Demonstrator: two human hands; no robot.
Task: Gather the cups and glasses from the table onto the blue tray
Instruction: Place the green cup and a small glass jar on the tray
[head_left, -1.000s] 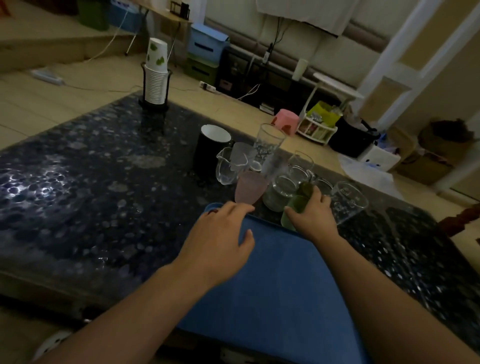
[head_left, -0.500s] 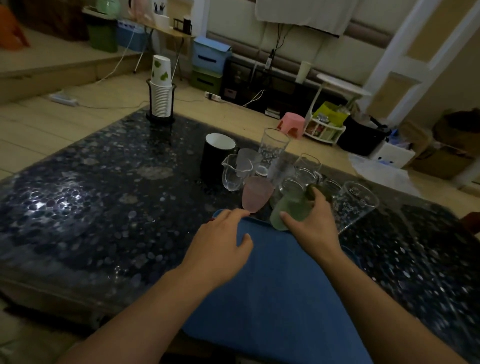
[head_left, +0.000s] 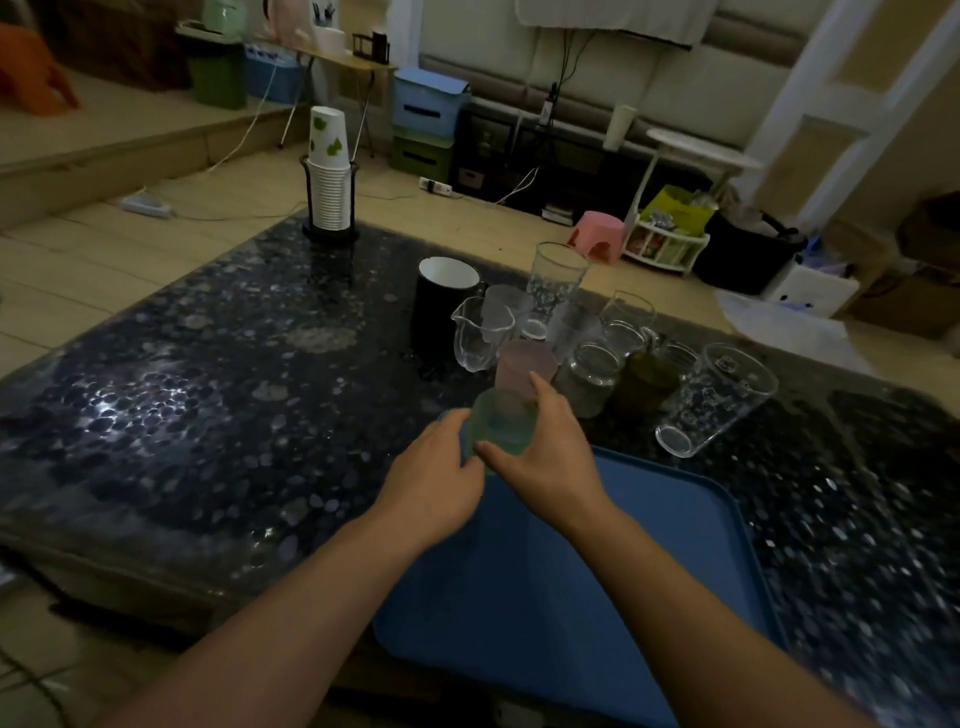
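A pale green frosted plastic cup (head_left: 501, 426) sits at the far left corner of the flat blue plastic tray (head_left: 649, 551), which lies on the near edge of the dark speckled table — the cup is held between both hands and is partly hidden by them. Just behind it stands a pink frosted cup (head_left: 524, 364), and behind that a cluster: a small clear glass pitcher with a spout (head_left: 480, 332), a black mug with a white interior (head_left: 444, 304), a tall clear patterned glass (head_left: 556, 283), a squat clear jar (head_left: 589, 379) and a dark olive glass (head_left: 647, 382). To the right, a clear patterned tumbler (head_left: 717, 397) leans tilted — rim toward the cluster.
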